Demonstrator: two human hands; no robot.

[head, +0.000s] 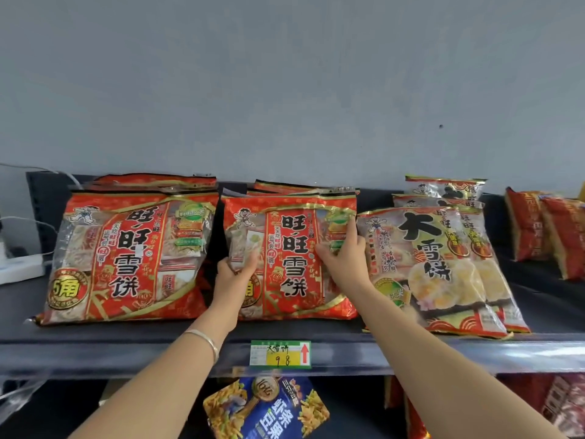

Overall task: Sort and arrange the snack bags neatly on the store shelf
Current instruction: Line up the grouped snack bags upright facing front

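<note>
On the dark top shelf (190,340), three stacks of snack bags lean back. The middle red rice-cracker bag (291,258) is held on both sides. My left hand (235,274) grips its left edge, thumb on the front. My right hand (343,258) presses on its right side with fingers spread over the front. A matching red bag (126,258) fronts the left stack. To the right stands a yellow-and-clear rice-cracker bag (440,267), with more of the same behind it.
Further red bags (550,229) lean at the far right of the shelf. A price tag (280,354) hangs on the shelf's front rail. Below it sit a blue snack bag (269,410) and red bags (563,407). A white power strip (19,267) with cables lies at the left.
</note>
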